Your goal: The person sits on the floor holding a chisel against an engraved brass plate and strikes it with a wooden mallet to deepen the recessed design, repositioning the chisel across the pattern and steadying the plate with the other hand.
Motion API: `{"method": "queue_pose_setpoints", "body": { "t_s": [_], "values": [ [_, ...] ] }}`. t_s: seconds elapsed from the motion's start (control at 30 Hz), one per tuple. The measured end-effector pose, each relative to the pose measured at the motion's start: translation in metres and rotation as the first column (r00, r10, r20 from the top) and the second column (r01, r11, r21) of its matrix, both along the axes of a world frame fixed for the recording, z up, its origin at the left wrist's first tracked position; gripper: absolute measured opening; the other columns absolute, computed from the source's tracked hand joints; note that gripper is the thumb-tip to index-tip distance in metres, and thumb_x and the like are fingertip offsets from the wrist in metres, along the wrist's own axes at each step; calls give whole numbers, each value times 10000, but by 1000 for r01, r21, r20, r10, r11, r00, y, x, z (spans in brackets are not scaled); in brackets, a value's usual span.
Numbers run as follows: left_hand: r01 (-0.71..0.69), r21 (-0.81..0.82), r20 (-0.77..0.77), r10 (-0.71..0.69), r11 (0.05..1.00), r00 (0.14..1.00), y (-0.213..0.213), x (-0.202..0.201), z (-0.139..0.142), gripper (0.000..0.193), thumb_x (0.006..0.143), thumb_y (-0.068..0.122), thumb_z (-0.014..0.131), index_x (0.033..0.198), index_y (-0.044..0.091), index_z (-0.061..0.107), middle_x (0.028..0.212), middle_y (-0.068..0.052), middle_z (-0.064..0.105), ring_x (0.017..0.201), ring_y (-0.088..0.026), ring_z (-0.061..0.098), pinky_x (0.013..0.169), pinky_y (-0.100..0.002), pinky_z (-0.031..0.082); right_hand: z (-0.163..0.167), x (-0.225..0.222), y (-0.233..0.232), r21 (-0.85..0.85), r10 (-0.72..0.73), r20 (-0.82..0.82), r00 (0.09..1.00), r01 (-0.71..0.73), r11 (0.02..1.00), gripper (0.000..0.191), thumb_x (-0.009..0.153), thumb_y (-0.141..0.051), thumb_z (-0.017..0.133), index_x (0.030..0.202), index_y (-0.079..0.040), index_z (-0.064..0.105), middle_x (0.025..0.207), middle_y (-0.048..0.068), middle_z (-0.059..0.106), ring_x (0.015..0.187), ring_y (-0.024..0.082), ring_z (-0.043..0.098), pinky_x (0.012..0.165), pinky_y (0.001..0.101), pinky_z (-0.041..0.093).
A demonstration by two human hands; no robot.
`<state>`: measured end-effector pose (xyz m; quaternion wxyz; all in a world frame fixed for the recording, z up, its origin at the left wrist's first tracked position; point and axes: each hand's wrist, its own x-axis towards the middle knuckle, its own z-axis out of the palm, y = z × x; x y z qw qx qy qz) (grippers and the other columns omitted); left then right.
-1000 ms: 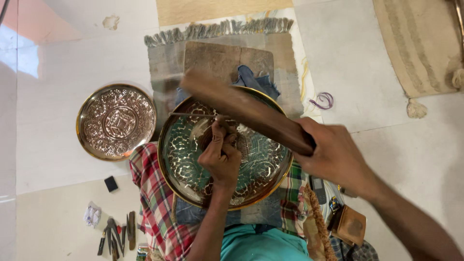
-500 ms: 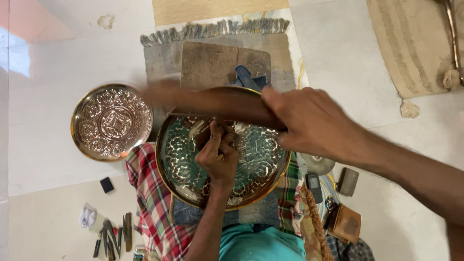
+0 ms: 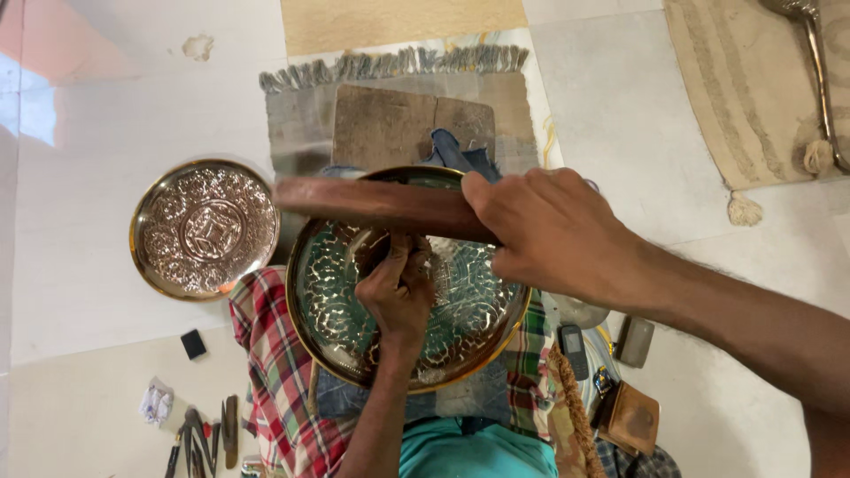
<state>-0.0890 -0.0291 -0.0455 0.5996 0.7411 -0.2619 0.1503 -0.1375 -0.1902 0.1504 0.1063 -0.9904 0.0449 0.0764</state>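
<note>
Head view: person sat on the floor.
Right hand [image 3: 553,235]: grip wrapped round a smooth brown wooden stick [image 3: 381,202].
Left hand [image 3: 396,288]: pinched a thin tool, hard to see, on the round bumpy metal plate [image 3: 336,310] over the lap.
Beside: second shiny carved plate [image 3: 204,227].

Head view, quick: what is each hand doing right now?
Left hand: closed on a small tool, mostly hidden, against the engraved round brass plate.
Right hand: closed around the brown wooden mallet above the plate.
</note>
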Motion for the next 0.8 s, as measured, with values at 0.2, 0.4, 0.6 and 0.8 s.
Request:
{"method": "queue_pose_setpoints", "body": {
  "t_s": [0.2,0.4,0.6,0.8],
  "values": [
    [14,-3,22,-13,1000,1000,1,2,2,526,911,-96,675,1385,128,635,1129,-111,769,944,-144,777,815,-282,659,3,6,-4,92,-99,-118,988,110,990,362,758,-78,704,1063,-77,509,652,106,626,541,261,666,493,436,525],
    [34,-6,8,-34,999,999,-1,5,-1,516,930,-88,693,1383,149,625,1215,-90,749,990,-156,783,836,-271,677,0,3,2,202,-123,157,980,90,975,448,704,-92,738,1072,-38,488,669,128,623,566,322,657,491,448,497],
    [24,37,14,-25,999,1000,3,4,-4,600,850,-79,686,1401,147,621,1088,-77,788,873,-139,785,779,-290,661,-1,0,-3,71,-105,106,989,98,993,454,681,-119,767,1025,-48,479,686,152,642,610,377,660,530,508,492],
    [7,63,48,-10,998,999,3,6,-3,613,865,-82,678,1409,197,625,977,-70,801,791,-108,768,703,-277,628,-2,-2,1,21,-148,-69,987,150,988,475,697,-133,756,1064,-74,460,686,157,632,613,373,673,536,519,526]
  ]
}}
